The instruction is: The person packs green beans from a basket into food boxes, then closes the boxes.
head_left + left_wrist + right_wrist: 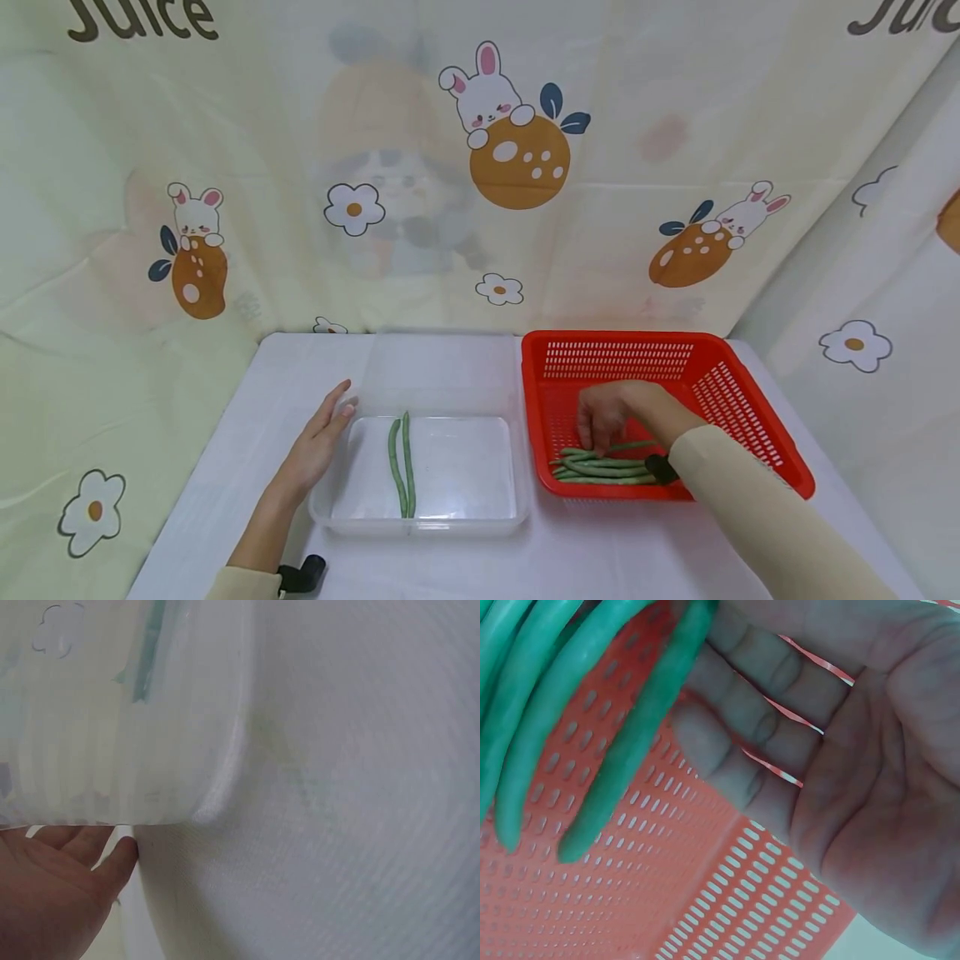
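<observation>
My right hand (606,414) reaches down into a red plastic basket (551,406), its fingertips among several long green beans (607,471). In the right wrist view, one green bean (634,742) runs up to the fingertips, where the fingers (705,735) pinch its end; the other beans lie beside it. To the left, a clear plastic box (465,475) holds two green beans (401,467) side by side, lengthwise. My left hand (313,446) is at the box's left wall with relaxed fingers, and the wrist view shows its fingertips right at the wall.
A white cloth-covered table (600,550) carries both containers, the basket close to the box's right side. Behind the table hangs a printed curtain (420,308), and another curtain panel borders the right side. Each wrist wears a small black device.
</observation>
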The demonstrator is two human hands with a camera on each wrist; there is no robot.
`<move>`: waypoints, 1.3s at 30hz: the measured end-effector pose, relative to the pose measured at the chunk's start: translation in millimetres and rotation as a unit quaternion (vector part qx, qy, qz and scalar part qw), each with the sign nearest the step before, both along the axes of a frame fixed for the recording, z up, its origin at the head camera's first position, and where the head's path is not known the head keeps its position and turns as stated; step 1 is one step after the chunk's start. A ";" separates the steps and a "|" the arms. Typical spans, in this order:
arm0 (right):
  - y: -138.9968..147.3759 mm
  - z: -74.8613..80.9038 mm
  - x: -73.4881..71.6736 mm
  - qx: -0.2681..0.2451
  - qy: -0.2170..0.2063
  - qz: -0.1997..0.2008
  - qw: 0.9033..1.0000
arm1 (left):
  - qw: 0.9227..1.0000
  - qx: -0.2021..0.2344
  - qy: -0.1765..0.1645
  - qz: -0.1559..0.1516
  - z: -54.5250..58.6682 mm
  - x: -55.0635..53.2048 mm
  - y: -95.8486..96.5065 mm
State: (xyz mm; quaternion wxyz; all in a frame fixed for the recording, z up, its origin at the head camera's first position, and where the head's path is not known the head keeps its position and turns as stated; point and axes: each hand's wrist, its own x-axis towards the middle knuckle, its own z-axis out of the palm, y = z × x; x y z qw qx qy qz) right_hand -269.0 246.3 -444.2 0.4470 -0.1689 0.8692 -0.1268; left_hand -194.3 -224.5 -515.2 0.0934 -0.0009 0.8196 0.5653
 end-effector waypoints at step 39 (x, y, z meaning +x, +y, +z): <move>15.5 47.0 -13.2 -0.190 0.012 -0.129 0.973 | 1.000 0.001 0.000 0.001 -2.3 -1.3 -0.9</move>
